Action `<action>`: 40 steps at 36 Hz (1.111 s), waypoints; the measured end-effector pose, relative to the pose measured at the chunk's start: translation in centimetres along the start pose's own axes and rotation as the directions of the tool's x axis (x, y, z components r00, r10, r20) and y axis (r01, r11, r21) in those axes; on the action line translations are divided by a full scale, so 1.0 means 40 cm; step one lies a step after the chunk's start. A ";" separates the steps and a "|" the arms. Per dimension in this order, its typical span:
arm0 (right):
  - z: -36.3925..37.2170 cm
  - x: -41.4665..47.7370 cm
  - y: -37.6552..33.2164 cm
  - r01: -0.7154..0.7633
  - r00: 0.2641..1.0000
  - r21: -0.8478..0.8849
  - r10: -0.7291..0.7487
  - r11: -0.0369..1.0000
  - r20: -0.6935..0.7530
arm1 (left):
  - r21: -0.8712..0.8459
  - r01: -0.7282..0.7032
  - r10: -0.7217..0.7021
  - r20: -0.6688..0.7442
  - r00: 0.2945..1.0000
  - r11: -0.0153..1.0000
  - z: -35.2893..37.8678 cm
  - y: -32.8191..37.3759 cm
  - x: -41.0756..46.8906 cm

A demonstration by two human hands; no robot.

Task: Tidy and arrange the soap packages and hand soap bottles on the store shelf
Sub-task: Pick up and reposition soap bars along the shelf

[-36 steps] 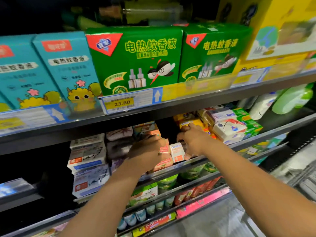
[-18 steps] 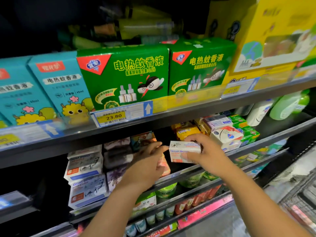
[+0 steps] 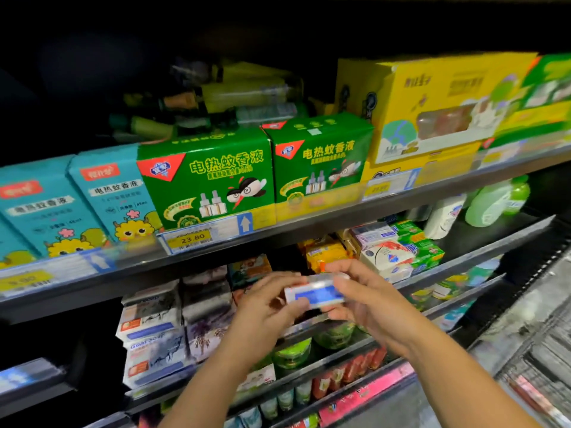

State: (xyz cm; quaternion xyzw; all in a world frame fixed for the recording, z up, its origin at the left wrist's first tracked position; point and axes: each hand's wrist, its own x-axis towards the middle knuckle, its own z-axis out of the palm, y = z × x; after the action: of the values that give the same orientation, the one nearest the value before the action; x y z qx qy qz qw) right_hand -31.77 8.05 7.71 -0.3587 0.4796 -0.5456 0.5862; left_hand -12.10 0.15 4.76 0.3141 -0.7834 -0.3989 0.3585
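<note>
Head view:
Soap box [image 3: 315, 294]: a bit blurry, you're holding it up in front of the middle shelf [image 3: 469, 257].
Left hand [image 3: 262, 310]: fingers curled round its left end.
Right hand [image 3: 367, 301]: pinching the right end.
Other soap packs [image 3: 151, 319]: stacked on that shelf, further left.

Price tag [image 3: 192, 239] reads 23.80; green box [image 3: 213, 177] 电热蚊香液.

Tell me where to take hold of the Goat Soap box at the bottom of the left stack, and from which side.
Come from the front-left. The Goat Soap box lies flat, left end free, right end beside the purple-flower box, with the upper box resting on it. Take the front left corner, probably steadying the upper box while sliding it out.
</note>
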 end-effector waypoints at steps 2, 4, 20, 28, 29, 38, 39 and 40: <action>-0.010 -0.003 -0.006 -0.004 0.999 -0.074 0.007 0.997 0.037 | -0.200 0.154 -0.167 -0.051 0.985 0.968 0.005 0.022 0.009; -0.016 -0.005 -0.013 0.020 0.999 -0.224 -0.014 0.974 0.029 | -0.356 0.255 -0.311 -0.112 0.944 0.899 0.007 0.046 0.020; -0.104 0.032 -0.016 -0.024 0.998 0.185 0.014 0.982 0.056 | -0.079 0.326 -0.322 0.051 0.945 0.942 0.051 0.078 -0.002; -0.192 0.039 -0.005 0.011 0.986 -0.126 0.011 0.992 0.168 | 0.035 0.367 -0.355 -0.178 0.918 0.930 0.106 0.094 0.018; -0.196 0.042 -0.006 0.015 0.985 -0.140 0.010 0.990 0.170 | 0.006 0.359 -0.350 -0.197 0.916 0.933 0.116 0.096 0.018; -0.238 0.089 0.002 0.093 0.994 -0.251 -0.074 0.963 0.085 | -0.312 0.360 -0.440 -0.240 0.866 0.879 0.221 0.109 0.040; -0.242 0.093 0.001 0.100 0.994 -0.239 -0.085 0.966 0.074 | -0.331 0.372 -0.452 -0.213 0.866 0.867 0.228 0.108 0.039; -0.247 0.098 0.001 0.093 0.995 -0.219 -0.081 0.971 0.063 | -0.370 0.377 -0.463 -0.178 0.868 0.849 0.233 0.104 0.038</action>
State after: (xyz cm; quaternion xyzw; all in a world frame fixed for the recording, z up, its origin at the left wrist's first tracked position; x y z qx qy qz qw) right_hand -41.38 5.22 4.20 -0.4571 0.5053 -0.5041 0.5306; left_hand -21.36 4.71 4.82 0.4655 -0.5645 -0.5462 0.4077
